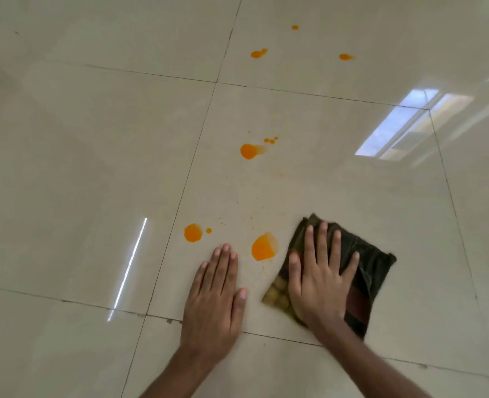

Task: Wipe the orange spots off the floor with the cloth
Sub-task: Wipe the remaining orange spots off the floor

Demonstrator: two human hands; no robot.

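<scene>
Head view, one item per clause, fingers outward. Right hand: fingers spread and flat, pressing down on the cloth rather than clenched around it; thumb at the cloth's left edge. Left hand: fingers together, released, palm flat on the bare floor, bracing, holding nothing. Cloth: dark, folded to a rough square, lying on the floor under the right palm, its near-left corner showing yellowish staining. Nearest orange spot: just beside the cloth's left edge, between the two hands, part smeared at its upper right. Second spot: left of it, beyond the left fingertips, with a small droplet beside it. Mid spot: farther out, with small droplets to its right. Far spots: well apart, on the next tile. Fine orange specks scattered between. Risks, as judged: a flat press with no grip may let the cloth slide or unfold under the palm; a stained face may smear colour across the glossy tile instead of lifting it; the bracing left hand sits near two wet spots and could drag through them; the far spots call for a reach or a shift of position.
</scene>
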